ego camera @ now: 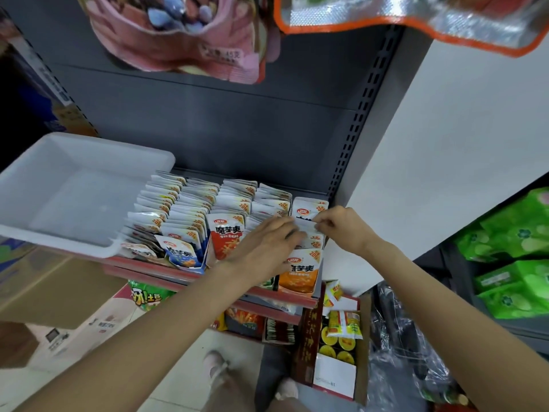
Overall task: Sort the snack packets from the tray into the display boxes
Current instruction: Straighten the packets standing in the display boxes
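Both hands (300,233) meet over rightmost row's packets (309,230)

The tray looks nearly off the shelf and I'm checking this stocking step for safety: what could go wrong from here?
1. The tray sits tilted, its near corner resting on the leftmost packets; it may slide off or crush them.
2. The right hand pinches a packet over the orange row while the left hand presses there; it could go in crooked.
3. The blue packet leans forward and might fall out.
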`<act>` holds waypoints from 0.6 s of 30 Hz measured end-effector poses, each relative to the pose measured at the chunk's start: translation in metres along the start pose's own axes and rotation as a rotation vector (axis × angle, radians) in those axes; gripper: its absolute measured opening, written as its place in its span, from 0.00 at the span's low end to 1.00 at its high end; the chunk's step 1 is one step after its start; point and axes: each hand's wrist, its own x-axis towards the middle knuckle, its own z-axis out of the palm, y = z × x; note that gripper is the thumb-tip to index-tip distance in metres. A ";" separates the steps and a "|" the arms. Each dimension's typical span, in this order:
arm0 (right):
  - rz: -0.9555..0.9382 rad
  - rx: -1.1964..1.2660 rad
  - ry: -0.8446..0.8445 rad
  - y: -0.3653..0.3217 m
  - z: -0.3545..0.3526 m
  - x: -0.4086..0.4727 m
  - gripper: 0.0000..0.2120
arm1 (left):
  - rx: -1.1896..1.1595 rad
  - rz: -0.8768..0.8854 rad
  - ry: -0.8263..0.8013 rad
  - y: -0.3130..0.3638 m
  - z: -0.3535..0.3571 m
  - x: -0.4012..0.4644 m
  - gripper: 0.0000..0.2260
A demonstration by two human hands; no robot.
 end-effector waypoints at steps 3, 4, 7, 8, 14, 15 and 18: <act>0.026 0.095 0.000 0.000 0.001 -0.003 0.09 | -0.003 -0.045 0.030 0.002 -0.003 0.003 0.32; 0.044 0.137 0.007 0.000 0.003 -0.004 0.09 | 0.007 -0.051 0.032 0.003 -0.004 0.004 0.32; 0.066 0.236 0.024 -0.001 0.004 -0.010 0.09 | 0.022 -0.058 0.026 0.004 -0.004 0.005 0.31; 0.060 0.250 0.015 -0.002 0.004 -0.012 0.09 | 0.017 -0.059 0.021 0.005 -0.004 0.005 0.30; 0.030 -0.086 -0.072 0.002 0.002 -0.012 0.07 | 0.007 -0.014 0.016 0.004 -0.006 -0.003 0.28; 0.038 -0.112 -0.054 0.001 0.002 -0.012 0.07 | 0.020 -0.004 0.027 0.004 -0.005 -0.005 0.28; 0.045 -0.196 0.029 -0.005 0.006 -0.015 0.06 | 0.049 0.007 0.049 0.007 -0.004 -0.007 0.26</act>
